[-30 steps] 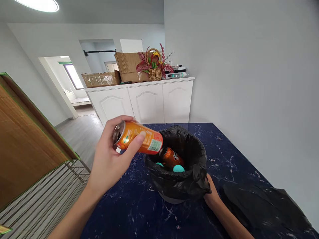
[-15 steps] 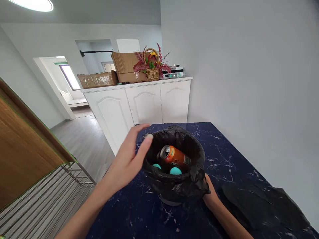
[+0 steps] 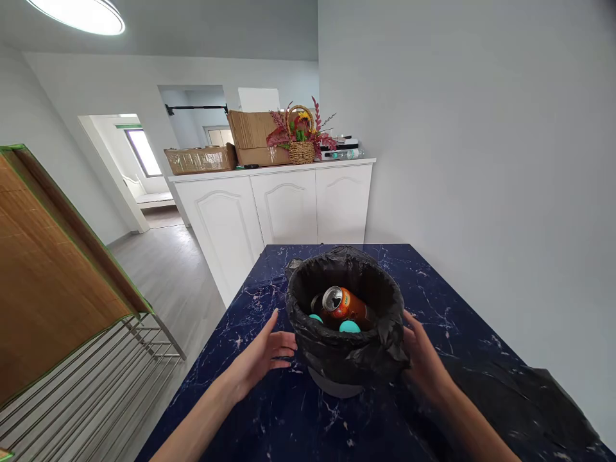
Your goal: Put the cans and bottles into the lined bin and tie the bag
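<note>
A small trash bin (image 3: 332, 386) stands upright on the dark blue table (image 3: 269, 417), lined with a black trash bag (image 3: 327, 350) folded over its rim. Inside lies an opened orange drink can (image 3: 352, 308), tilted, with two teal round objects (image 3: 350, 327) in front of it. Just left of the bin, my left hand (image 3: 262, 359) is open, thumb up and fingers apart, holding nothing. My right hand (image 3: 423, 356) lies along the bin's right side with its fingers stretched out, close to the bag. Whether it touches the bag is hard to see.
A flat black plastic bag (image 3: 524, 404) lies on the table at right, near the grey wall (image 3: 471, 160). Beyond the far table edge stands a white cabinet (image 3: 283, 205) with cardboard boxes (image 3: 199, 159) and a flower basket (image 3: 302, 153). A metal rack (image 3: 96, 385) is at left.
My left hand has come down from the bag's left rim to beside the bin. My right hand has moved up slightly along the right side. The view has shifted a little.
</note>
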A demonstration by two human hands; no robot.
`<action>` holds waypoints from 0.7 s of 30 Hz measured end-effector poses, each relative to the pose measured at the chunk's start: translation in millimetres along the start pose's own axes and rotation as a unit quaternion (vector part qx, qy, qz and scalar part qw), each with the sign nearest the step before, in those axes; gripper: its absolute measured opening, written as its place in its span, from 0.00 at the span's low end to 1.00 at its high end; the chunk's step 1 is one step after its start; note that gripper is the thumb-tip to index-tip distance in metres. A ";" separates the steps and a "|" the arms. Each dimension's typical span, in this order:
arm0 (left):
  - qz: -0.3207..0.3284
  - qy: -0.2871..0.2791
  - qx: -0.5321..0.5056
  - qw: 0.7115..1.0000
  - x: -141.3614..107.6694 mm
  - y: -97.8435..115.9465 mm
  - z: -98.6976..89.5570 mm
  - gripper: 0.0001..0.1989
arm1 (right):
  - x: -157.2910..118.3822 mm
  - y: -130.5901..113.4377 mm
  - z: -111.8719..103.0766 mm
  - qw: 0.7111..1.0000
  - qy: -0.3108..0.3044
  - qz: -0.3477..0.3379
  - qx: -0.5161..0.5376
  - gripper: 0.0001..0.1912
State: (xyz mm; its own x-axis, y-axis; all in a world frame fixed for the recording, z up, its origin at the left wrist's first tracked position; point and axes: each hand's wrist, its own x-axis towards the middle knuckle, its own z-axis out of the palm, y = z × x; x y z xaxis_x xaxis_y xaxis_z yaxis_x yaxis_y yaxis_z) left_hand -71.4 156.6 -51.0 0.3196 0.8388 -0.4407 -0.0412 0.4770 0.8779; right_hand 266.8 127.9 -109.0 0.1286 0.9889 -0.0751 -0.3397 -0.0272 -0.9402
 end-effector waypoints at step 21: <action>0.346 -0.006 -0.183 0.920 -47.7 177.3 90.1 0.30 | 27.3 -192.4 36.6 0.984 -0.104 -0.099 0.110 0.11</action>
State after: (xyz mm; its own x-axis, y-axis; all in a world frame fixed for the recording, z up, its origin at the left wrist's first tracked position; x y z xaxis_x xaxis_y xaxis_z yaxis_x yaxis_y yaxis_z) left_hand -8.7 177.5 142.6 0.1069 0.9731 0.2043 -0.5541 -0.1123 0.8249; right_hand 301.5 165.5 82.0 0.0276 0.9808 0.1932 -0.5226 0.1789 -0.8336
